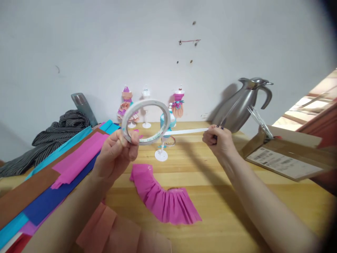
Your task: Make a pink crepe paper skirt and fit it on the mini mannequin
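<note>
My left hand (117, 151) pinches a roll of white tape (127, 117) by its lower left rim and holds it up over the table. A narrow strip of tape (185, 132) runs from the roll to my right hand (218, 140), stretched nearly level. My right hand is closed on the strip's end and on dark-handled scissors (220, 127), whose thin blades seem to point up and right; the fingers hide most of them. Below the hands, a pleated magenta crepe paper piece (168, 203) lies in a curve. Behind the roll stands a small mannequin (161, 154) with a blue top.
Several small dress-form mannequins (178, 102) stand along the wall. Coloured crepe paper sheets (76, 158) and a striped cloth (63, 128) lie left, near a grey bottle (84, 107). At right are a steel jug (239, 103) and an open cardboard box (284, 161). Orange paper (113, 228) lies in front.
</note>
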Motion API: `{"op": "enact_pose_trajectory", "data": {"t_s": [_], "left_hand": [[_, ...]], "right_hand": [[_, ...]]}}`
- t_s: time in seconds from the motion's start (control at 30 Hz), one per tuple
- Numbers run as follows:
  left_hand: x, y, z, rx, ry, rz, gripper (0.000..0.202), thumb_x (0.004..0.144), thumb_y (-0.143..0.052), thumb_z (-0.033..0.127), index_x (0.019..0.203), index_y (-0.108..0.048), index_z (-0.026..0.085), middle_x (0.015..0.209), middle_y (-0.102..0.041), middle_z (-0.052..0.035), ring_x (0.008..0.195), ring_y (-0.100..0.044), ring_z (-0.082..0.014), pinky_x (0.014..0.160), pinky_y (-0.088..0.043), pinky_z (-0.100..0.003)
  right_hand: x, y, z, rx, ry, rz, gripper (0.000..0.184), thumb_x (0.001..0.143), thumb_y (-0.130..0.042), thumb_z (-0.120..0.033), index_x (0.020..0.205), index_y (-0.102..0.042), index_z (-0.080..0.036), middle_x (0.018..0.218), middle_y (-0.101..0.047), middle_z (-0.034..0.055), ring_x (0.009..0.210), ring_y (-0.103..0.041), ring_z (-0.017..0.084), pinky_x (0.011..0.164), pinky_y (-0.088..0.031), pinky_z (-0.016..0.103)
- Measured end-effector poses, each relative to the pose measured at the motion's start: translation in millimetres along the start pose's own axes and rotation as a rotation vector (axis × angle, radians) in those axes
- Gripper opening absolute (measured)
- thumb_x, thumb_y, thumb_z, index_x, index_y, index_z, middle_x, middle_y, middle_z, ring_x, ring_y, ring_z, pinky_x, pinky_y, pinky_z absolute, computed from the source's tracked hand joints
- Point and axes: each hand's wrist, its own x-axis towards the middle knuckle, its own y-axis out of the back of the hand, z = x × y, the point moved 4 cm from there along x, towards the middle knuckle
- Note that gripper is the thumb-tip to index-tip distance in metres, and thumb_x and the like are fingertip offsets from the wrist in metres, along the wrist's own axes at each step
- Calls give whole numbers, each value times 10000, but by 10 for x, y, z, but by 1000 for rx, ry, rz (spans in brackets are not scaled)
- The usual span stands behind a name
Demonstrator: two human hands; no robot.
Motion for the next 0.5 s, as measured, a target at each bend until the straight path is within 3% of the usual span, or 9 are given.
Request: {"op": "enact_pose_trajectory", "data": {"t_s": [0.1, 0.33, 0.4, 0.5], "left_hand": [[-9, -12, 127, -61, -66, 109, 218, 729, -795, 202, 708, -586, 146, 775, -624, 14, 517, -461, -16, 485, -436, -102], [20, 102, 399, -21, -261, 193, 157, 813, -706, 190, 728, -574, 186, 851, -613, 10, 602, -482, -41, 554, -462, -123], [17, 110, 421, 56, -271, 197, 167, 811, -713, 214, 732, -566, 194, 857, -617, 10, 604, -481, -52, 553, -460, -145], [-16, 66, 418, 164, -252, 180, 215, 783, -748, 258, 721, -553, 193, 850, -619, 1, 582, -479, -57, 537, -454, -166]], "right_hand": [[-52, -89, 105, -9, -41, -35, 198, 505, -601, -165, 479, -411, -216, 347, -281, -107, 323, -179, 26, 336, -138, 190], [-179, -228, 66, -52, -42, -84, 159, 541, -661, -160, 487, -513, -186, 383, -308, -94, 348, -199, 32, 373, -111, 209], [-159, -196, -2, -50, -22, -71, 132, 568, -694, -224, 535, -577, -172, 416, -344, -79, 358, -222, 37, 383, -111, 215], [-197, -146, -185, -63, 95, -36, 228, 629, -708, -389, 624, -635, -173, 473, -377, -58, 379, -236, 51, 394, -102, 230]]}}
